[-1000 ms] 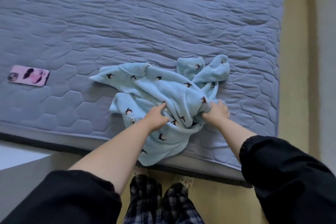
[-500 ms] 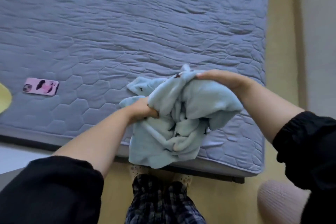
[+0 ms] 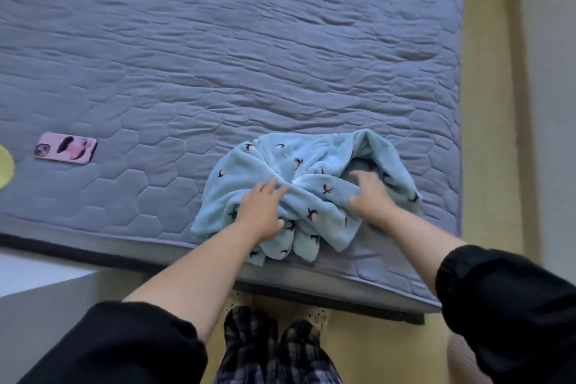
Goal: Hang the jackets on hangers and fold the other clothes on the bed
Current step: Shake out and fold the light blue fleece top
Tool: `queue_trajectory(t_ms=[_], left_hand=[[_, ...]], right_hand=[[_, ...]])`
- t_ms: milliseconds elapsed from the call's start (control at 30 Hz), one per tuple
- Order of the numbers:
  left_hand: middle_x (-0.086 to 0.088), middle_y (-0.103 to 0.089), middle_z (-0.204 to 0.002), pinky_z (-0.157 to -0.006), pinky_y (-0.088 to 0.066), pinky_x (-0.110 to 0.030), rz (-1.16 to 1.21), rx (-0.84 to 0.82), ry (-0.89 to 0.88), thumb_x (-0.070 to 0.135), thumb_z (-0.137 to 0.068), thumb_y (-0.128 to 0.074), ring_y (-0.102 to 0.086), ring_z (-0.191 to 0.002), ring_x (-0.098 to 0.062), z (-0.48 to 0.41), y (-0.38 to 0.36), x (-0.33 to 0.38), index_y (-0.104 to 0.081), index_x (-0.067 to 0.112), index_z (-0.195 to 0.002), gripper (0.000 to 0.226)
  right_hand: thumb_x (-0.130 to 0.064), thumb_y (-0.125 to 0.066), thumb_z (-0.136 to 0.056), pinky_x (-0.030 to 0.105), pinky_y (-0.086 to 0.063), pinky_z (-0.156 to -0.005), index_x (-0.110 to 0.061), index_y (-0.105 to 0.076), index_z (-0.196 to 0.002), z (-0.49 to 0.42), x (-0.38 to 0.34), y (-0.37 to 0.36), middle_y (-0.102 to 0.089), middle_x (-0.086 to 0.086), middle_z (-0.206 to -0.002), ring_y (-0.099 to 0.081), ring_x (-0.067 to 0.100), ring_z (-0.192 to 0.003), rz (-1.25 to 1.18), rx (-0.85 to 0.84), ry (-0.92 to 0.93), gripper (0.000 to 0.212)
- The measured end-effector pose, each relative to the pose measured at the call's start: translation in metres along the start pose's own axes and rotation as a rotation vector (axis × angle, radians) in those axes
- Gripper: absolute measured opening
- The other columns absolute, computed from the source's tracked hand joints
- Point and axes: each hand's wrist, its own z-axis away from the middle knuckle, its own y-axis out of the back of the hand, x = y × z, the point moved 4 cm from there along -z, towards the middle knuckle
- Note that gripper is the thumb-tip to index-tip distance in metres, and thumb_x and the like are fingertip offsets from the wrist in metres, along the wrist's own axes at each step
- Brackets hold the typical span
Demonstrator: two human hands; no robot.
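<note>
Head cam, looking down.

Nearest: dark plaid trousers (image 3: 274, 352) and pale dotted footwear (image 3: 314, 313) on yellowish floor (image 3: 486, 165), toes right at the bed edge. Pale grey surface (image 3: 37, 290) at lower left, below the bed edge. Black sleeves pushed up: L sleeve (image 3: 124, 343) lower left, R sleeve (image 3: 505, 305) lower right. Forearms bare, both reaching fwd over the edge.

L hand (image 3: 260, 209): palm down, fingers straight and close together, lying flat on the cloth near its middle and pressing. Nothing gripped.

R hand (image 3: 371, 196): palm down, fingers loosely spread, resting on the cloth's right half just below a dark hollow in the folds. Motion-blurred; no pinch visible.

Task item: light-blue fleece garment (image 3: 299, 165) w/ small dark-and-white printed motifs. Lies bunched on the bed near its near right corner. Folds radiate from a point betw. my hands. Lower edge hangs a little over the near side. Garment type: cannot tell.

Bed: grey-blue quilted mattress cover (image 3: 218, 56), hexagon stitching, wrinkled toward the far side. Fills most of the view.

Left, well apart from the garment: pink rectangular phone (image 3: 66, 151) w/ dark and pink print on its case, lying flat on the cover, camera end to the left. Further left, cut by the frame edge: yellow-green rounded object (image 3: 5, 167), id unknown.
</note>
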Motion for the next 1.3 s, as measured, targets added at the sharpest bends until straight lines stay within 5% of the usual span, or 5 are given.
queue_trajectory(t_ms=[233,433,833,1067,1300], left_hand=[[-0.002,-0.035,-0.146,-0.111,-0.021,-0.044,-0.213,0.090,-0.074,0.015,-0.081,-0.058,-0.024,-0.138,-0.026,-0.041,-0.041,0.010,-0.022,0.023,-0.147,0.075],[-0.016,-0.057,-0.066,-0.047,-0.047,-0.037,-0.099,0.440,-0.361,-0.018,-0.044,-0.068,-0.059,-0.063,-0.033,-0.012,-0.020,-0.009,-0.059,0.001,-0.067,0.031],[-0.003,-0.044,-0.058,-0.052,-0.024,-0.036,0.539,0.618,0.301,0.024,-0.066,-0.039,-0.037,-0.056,-0.022,0.025,0.074,-0.107,-0.040,0.017,-0.064,0.007],[-0.005,-0.066,-0.112,-0.066,-0.055,-0.037,2.079,0.767,1.007,0.036,-0.097,-0.044,-0.063,-0.089,-0.023,0.020,0.081,-0.149,-0.059,0.019,-0.093,0.024],[0.000,-0.032,-0.151,-0.106,-0.027,-0.059,1.629,0.106,1.026,0.059,-0.089,-0.047,-0.033,-0.137,-0.034,0.022,0.023,-0.124,-0.024,0.027,-0.149,0.072]], right_hand=[[-0.008,-0.054,-0.082,0.042,-0.025,-0.113,-0.029,-0.015,-0.151,-0.033,-0.016,-0.073,-0.027,0.003,-0.153,-0.025,0.027,-0.139,0.169,-0.017,0.163,0.082],[-0.056,-0.061,-0.084,0.031,-0.048,-0.094,-0.023,-0.061,-0.119,-0.019,-0.016,-0.085,-0.066,-0.004,-0.114,-0.062,0.014,-0.105,-0.358,-0.792,-0.127,0.047],[-0.014,-0.045,-0.090,0.032,-0.040,-0.072,-0.014,-0.054,-0.113,-0.043,-0.070,-0.078,-0.061,0.006,-0.111,-0.057,0.025,-0.094,0.494,-0.206,0.130,0.024],[-0.013,-0.048,-0.091,0.033,-0.040,-0.070,-0.013,-0.049,-0.098,-0.035,-0.051,-0.075,-0.048,0.011,-0.114,-0.048,0.027,-0.090,0.329,-0.116,0.140,0.007],[-0.022,-0.064,-0.084,0.050,-0.011,-0.116,-0.037,0.004,-0.151,-0.040,-0.077,-0.101,0.011,0.014,-0.158,-0.004,0.036,-0.145,0.581,-0.028,0.297,0.096]])
